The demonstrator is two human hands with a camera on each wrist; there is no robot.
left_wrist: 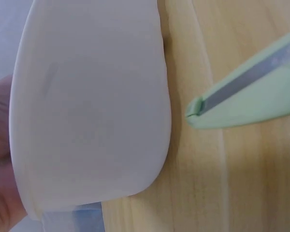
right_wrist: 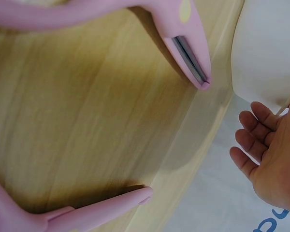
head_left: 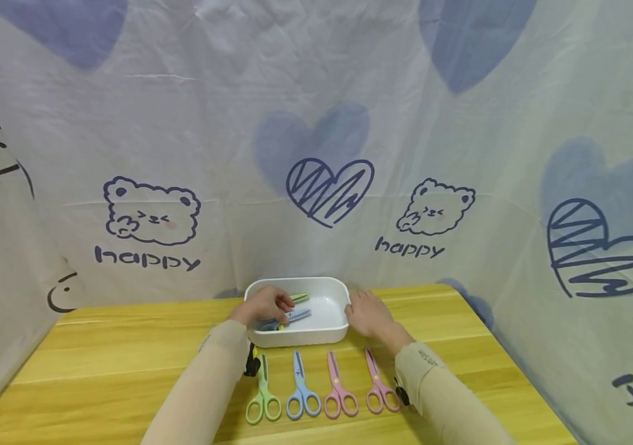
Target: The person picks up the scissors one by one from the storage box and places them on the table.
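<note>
My left hand [head_left: 267, 304] reaches over the left side of a white tray [head_left: 305, 338], its fingertips right at a pair of blue scissors [head_left: 298, 315] lying inside. Whether the fingers pinch those scissors I cannot tell. Behind the fingertips, a pair of green scissors [head_left: 300, 297] shows in the tray, partly covered by the hand. My right hand [head_left: 371, 314] holds the tray's right rim; in the right wrist view its fingers [right_wrist: 251, 140] are loosely bent beside the tray wall. The tray wall [left_wrist: 92, 106] hides most of my left hand in the left wrist view.
In front of the tray lies a row of scissors, blades pointing away: green [head_left: 263, 395], blue [head_left: 301, 389], pink [head_left: 339, 389] and another pink [head_left: 378, 386]. They rest on a yellow wood-grain table [head_left: 99, 364]. A printed white cloth [head_left: 227, 216] hangs behind the table.
</note>
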